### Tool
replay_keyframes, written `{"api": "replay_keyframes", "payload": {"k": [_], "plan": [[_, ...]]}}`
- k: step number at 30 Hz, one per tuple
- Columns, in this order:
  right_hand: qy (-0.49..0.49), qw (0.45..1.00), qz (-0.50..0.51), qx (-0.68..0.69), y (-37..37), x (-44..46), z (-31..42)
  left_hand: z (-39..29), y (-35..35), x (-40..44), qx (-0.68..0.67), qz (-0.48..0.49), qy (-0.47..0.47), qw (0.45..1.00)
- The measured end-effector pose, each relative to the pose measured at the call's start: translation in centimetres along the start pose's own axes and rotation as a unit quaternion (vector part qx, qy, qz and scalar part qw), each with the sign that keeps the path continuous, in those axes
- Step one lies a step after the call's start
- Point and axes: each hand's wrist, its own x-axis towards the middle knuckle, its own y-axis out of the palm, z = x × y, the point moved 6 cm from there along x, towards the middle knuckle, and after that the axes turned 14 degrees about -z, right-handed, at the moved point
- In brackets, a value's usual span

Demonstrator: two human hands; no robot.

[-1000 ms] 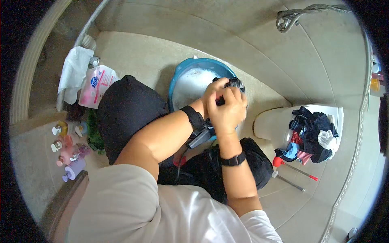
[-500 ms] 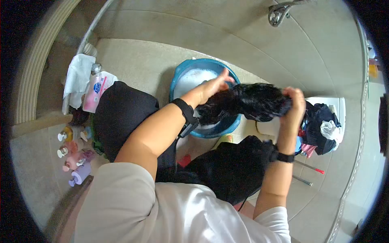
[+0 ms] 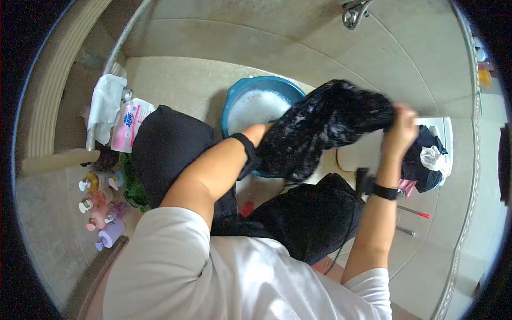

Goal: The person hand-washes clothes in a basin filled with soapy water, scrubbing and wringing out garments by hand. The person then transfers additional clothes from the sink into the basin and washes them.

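Observation:
A wet black cloth (image 3: 325,125) with foam streaks is stretched out over the right part of a blue basin (image 3: 230,104). White suds (image 3: 258,109) fill the basin. My right hand (image 3: 401,130), blurred, grips the cloth's far right end, raised above the floor. My left hand is hidden behind the cloth; only its wrist (image 3: 257,134) shows at the basin, so its fingers cannot be made out. Both forearms wear black bands.
Several clothes (image 3: 426,162) lie on a white toilet (image 3: 447,133) at the right. A pink-and-white detergent pack (image 3: 128,125) and several pump bottles (image 3: 110,233) stand at the left. A red-tipped rod (image 3: 413,212) lies at lower right. A shower hose (image 3: 353,15) hangs on the wall.
The black cloth, first bunched in both hands, has been pulled out rightward and spread wide. My right hand has moved right; my left hand has gone behind the cloth.

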Motion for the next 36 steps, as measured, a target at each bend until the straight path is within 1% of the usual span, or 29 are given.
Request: {"api": "replay_keyframes", "payload": {"k": [1,2,3,4,6,8,9,10,11,12,13,14,15,16,17,18,20,21,22,24,26,27,28,29,30,32,33,34,36], "plan": [[0.107,0.991,0.027,0.077,0.3,-3.3,-4.9,-0.9,-0.5,-1.6,-0.006,-0.01,-0.007,1.0],[0.167,0.981,0.089,0.03,1.1,-7.0,-5.1,-1.6,-1.2,-1.6,-0.002,0.001,-0.008,1.0],[0.136,0.979,0.15,-0.037,1.6,-10.8,-6.1,-2.5,-1.7,-1.2,0.005,0.017,-0.009,1.0],[0.095,0.956,0.261,-0.099,2.1,-14.6,-7.0,-3.3,-2.0,-1.0,0.017,0.03,-0.006,0.999],[0.001,0.906,0.396,-0.149,3.5,-18.5,-0.4,-3.8,-2.0,-0.7,0.043,0.054,-0.004,0.998],[-0.087,0.862,0.494,-0.074,5.5,-20.4,5.6,-2.8,-1.7,0.3,0.113,0.066,0.03,0.991],[-0.099,0.858,0.501,-0.056,6.3,-21.1,7.1,-2.4,-1.6,1.6,0.232,0.047,0.132,0.962],[-0.112,0.853,0.509,-0.039,6.9,-21.5,8.1,-1.8,-1.0,2.6,0.345,0.029,0.232,0.909],[-0.049,0.873,0.485,-0.001,7.0,-21.1,8.1,-1.1,0.6,0.3,0.346,0.032,0.108,0.931],[-0.048,0.874,0.484,-0.001,6.8,-20.9,8.1,-0.7,2.4,-2.5,0.34,0.035,-0.017,0.94],[-0.014,0.878,0.478,-0.023,6.5,-20.2,7.6,-0.9,2.6,-2.3,0.341,0.034,-0.017,0.939],[0.02,0.881,0.471,-0.046,6.1,-19.5,7.1,-1.5,3.1,-2.1,0.384,0.053,0.021,0.922],[0.003,0.905,0.423,-0.047,5.4,-17.9,7.1,-1.9,3.6,-2.0,0.425,0.074,0.056,0.9],[0.068,0.907,0.41,-0.07,4.7,-16.7,6.3,-2.3,3.8,-2.3,0.431,0.076,0.051,0.898],[0.063,0.928,0.358,-0.084,3.7,-15.5,5.5,-3.2,4.9,-3.3,0.366,0.144,0.092,0.915],[0.108,0.934,0.326,-0.101,2.8,-14.4,4.6,-4.3,5.8,-4.2,0.295,0.21,0.132,0.923],[0.207,0.948,0.239,-0.042,1.9,-11.8,3.9,-5.6,6.9,-4.7,0.486,0.189,0.327,0.788],[0.22,0.952,0.211,-0.002,1.5,-11.0,4.0,-4.8,7.2,-4.8,0.587,0.099,0.363,0.717],[0.23,0.955,0.18,0.041,1.4,-9.5,5.1,-4.1,8.5,-6.2,0.675,0.005,0.394,0.624],[0.217,0.961,0.148,0.083,1.7,-8.0,7.3,-3.8,9.0,-5.9,0.586,-0.099,0.538,0.598],[0.184,0.967,0.127,0.124,1.3,-6.5,8.0,-5.9,10.6,-7.2,0.447,0.006,0.579,0.682],[0.164,0.973,0.123,0.108,0.8,-5.5,7.6,-7.4,11.6,-8.5,0.476,0.01,0.625,0.619],[0.145,0.978,0.119,0.092,0.2,-4.6,7.4,-8.7,12.1,-9.6,0.486,-0.01,0.614,0.622],[0.085,0.986,0.14,-0.019,-0.5,-3.9,7.6,-10.1,12.4,-10.1,0.506,-0.016,0.595,0.624],[0.089,0.987,0.134,-0.02,-0.8,-3.9,6.6,-11.4,12.7,-10.5,0.526,-0.022,0.576,0.625],[0.026,0.978,0.183,-0.092,0.2,-5.2,4.1,-12.7,13.4,-11.1,0.609,-0.082,0.573,0.543],[0.031,0.97,0.221,-0.098,1.0,-6.5,2.9,-12.9,12.9,-10.0,0.652,-0.092,0.573,0.489],[0.057,0.952,0.272,-0.131,2.1,-8.6,0.7,-12.6,11.0,-8.0,0.656,-0.089,0.569,0.489],[0.066,0.91,0.362,-0.193,4.4,-13.8,-2.0,-11.5,5.8,-3.0,0.759,-0.158,0.478,0.413]]}}
